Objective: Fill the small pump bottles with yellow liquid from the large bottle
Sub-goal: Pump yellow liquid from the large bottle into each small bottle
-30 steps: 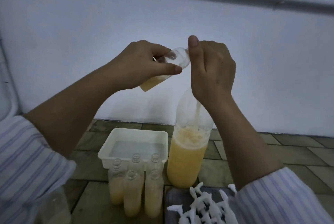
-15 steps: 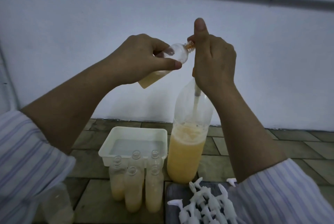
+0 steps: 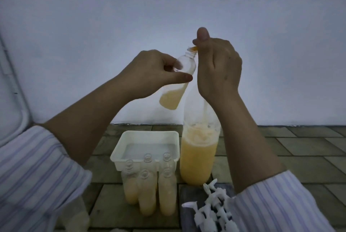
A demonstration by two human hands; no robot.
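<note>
Our left hand grips a small bottle around its upper body, thumb laid across the front, and holds it tilted in the air with the mouth up and to the right. Our right hand is curled closed, thumb up, pinching what looks like a thin tube whose orange tip sits right at the bottle's mouth (the tube's run down into the large bottle is mostly behind the wrist, so we judge rather than see it). The small bottle holds only a little yellow liquid, pooled at its low end.

To do this step well, we think, we keep the tip inside the neck rather than merely beside it, hold the tilt steady so liquid runs down the wall, and stop before it reaches the neck.

Below on the tiled floor, the large bottle stands upright, roughly half full, just right of a white tub. Five filled small bottles stand uncapped at the tub's near edge. A pile of white pump tops lies on a dark tray in front of the large bottle.
</note>
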